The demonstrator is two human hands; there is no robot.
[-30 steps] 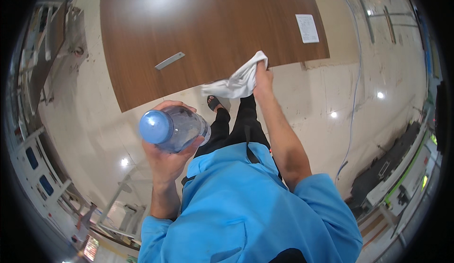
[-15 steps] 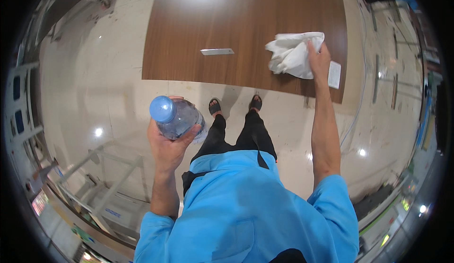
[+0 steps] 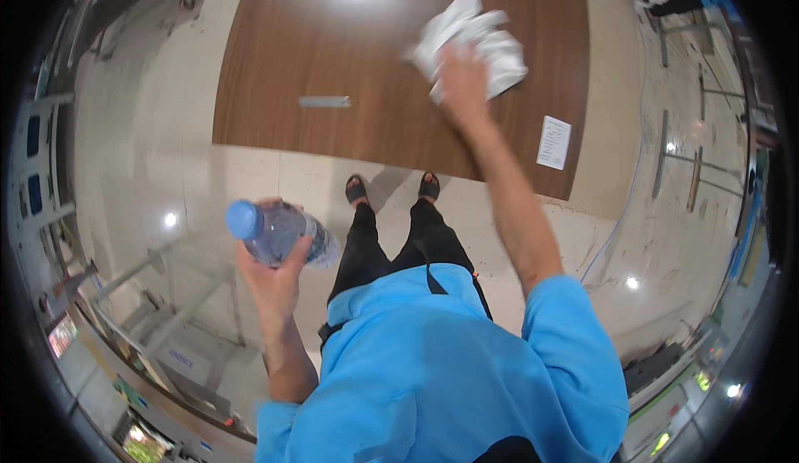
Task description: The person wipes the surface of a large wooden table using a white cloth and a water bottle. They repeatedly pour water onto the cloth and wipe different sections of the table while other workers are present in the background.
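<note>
Rounded clear bottle (image 3: 283, 235) in left grip (image 3: 273, 276), crumpled cloth (image 3: 501, 57) under right grip (image 3: 464, 82)

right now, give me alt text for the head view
A person's right hand, blurred, is on a white cloth over a brown wood-grain panel, while the left hand holds a clear bottle with a blue cap. A pale strip and a white paper lie on the panel.

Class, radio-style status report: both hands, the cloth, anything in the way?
Left hand gripping bottle. Right hand on white cloth, grip blurred, over brown board. Paper and metal strip on board, apart from cloth.
</note>
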